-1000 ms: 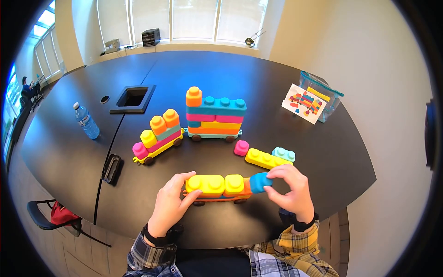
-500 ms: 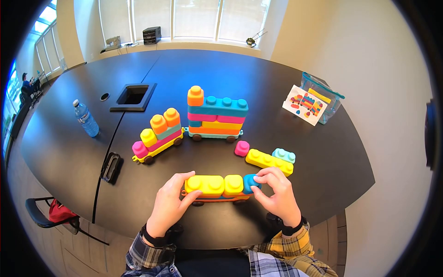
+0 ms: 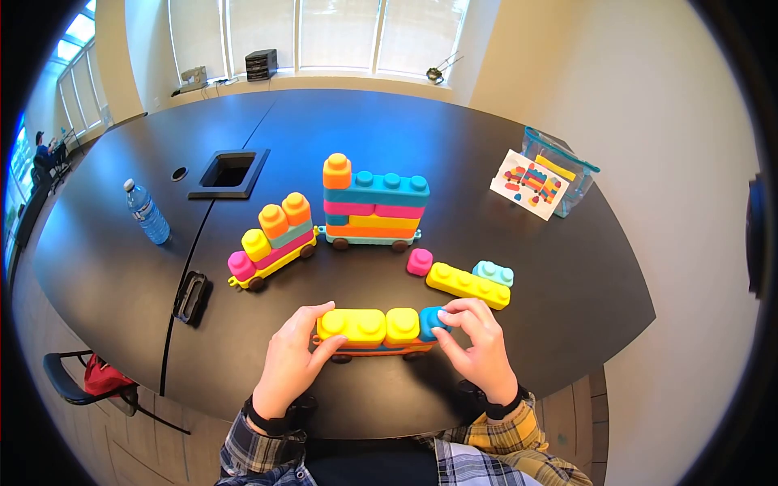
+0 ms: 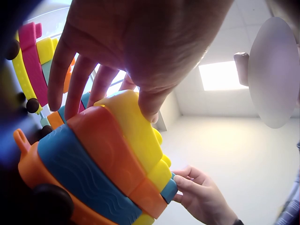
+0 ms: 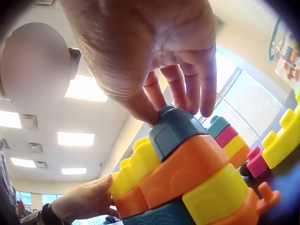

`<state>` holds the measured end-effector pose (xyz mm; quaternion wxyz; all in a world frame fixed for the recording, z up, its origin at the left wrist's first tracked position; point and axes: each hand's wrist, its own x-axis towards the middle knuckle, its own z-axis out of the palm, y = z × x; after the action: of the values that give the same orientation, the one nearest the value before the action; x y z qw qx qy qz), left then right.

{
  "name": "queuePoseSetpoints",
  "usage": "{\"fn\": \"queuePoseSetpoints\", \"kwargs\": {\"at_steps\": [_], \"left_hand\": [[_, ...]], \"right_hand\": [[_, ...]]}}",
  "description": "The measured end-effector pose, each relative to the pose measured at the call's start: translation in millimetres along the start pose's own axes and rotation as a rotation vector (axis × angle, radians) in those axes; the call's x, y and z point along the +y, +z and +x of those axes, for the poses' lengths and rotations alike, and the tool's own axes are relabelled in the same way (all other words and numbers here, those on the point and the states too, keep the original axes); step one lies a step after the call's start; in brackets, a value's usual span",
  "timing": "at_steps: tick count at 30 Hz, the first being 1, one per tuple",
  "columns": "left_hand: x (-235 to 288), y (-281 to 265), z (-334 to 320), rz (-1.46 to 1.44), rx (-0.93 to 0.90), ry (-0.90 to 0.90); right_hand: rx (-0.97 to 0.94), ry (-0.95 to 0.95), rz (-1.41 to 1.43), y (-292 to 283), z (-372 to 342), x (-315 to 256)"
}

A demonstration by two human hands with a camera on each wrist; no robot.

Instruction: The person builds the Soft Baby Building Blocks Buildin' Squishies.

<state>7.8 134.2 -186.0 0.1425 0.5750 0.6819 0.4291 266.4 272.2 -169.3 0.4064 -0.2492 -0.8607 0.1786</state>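
Note:
In front of the person stands a toy train car (image 3: 377,350) on dark wheels, stacked with building blocks in orange, blue and yellow. The left hand (image 3: 293,348) grips its left end, thumb on the near side of the long yellow block (image 3: 351,326) and fingers behind. A small yellow block (image 3: 403,326) sits beside that one on the top row. At the right end the right hand (image 3: 480,344) pinches a blue block (image 5: 176,129) between thumb and fingers; in the right wrist view it rests on the orange block (image 5: 187,164).
Behind are a stepped block car (image 3: 275,251) and a taller one (image 3: 374,219). To the right lie a pink block (image 3: 420,262), a long yellow block (image 3: 468,286) and a light teal block (image 3: 493,273). A picture card (image 3: 531,185), clear bag (image 3: 579,194) and water bottle (image 3: 147,214) stand farther out.
The right hand has brought the blue block leftward and down onto the right end of the car, beside the small yellow block. The left hand keeps its hold on the car.

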Motion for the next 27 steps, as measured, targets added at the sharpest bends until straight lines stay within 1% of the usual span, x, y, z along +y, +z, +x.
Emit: {"fn": "queuePoseSetpoints", "kwargs": {"at_steps": [2,5,7,8,9,11,13,14,15,17,18,20,21,23,27], "left_hand": [[0.3,-0.1,-0.2,-0.002,0.000,-0.005],[0.6,-0.2,-0.7,0.004,0.006,-0.002],[0.5,-0.7,-0.2,0.022,0.010,0.010],[-0.3,-0.8,0.4,0.026,0.011,0.012],[-1.5,-0.3,1.3,0.037,0.026,0.025],[-3.1,0.9,1.5,0.046,0.040,0.036],[-4.0,1.7,2.2,0.043,0.048,0.032],[-4.2,2.0,2.3,0.042,0.049,0.033],[-4.5,2.3,2.2,0.046,0.050,0.032],[-4.3,2.5,2.2,0.051,0.056,0.028],[-3.1,2.4,2.2,0.054,0.056,0.025],[-3.0,4.3,1.7,0.058,0.056,0.020],[-5.0,6.7,1.8,0.056,0.067,0.032],[-5.6,9.4,1.9,0.058,0.078,0.043],[-4.9,8.1,3.3,0.045,0.072,0.064]], "right_hand": [[0.003,-0.007,0.007,0.1,-0.8,1.3],[-0.041,0.002,-0.003,-8.5,-0.7,5.3],[-0.179,0.001,0.099,-26.7,7.3,11.1],[-0.152,0.048,0.041,-34.7,7.8,18.9],[-0.089,0.172,-0.006,-38.9,2.5,33.8],[-0.011,0.305,-0.082,-51.4,6.9,50.1],[-0.065,0.211,-0.402,-59.8,-0.7,83.4],[-0.104,0.254,-0.499,-60.6,-7.6,100.1],[-0.103,0.252,-0.500,-61.9,-13.0,112.3],[-0.252,0.341,-0.645,-61.8,-18.3,127.3],[-0.255,0.339,-0.644,-59.9,-18.0,131.0],[-0.272,0.428,-0.584,-58.3,-15.9,134.6],[-0.274,0.428,-0.583,-59.6,-13.2,133.6],[-0.332,0.472,-0.566,-64.0,-7.6,129.4],[-0.278,0.426,-0.474,-64.8,-6.5,124.4]]}}
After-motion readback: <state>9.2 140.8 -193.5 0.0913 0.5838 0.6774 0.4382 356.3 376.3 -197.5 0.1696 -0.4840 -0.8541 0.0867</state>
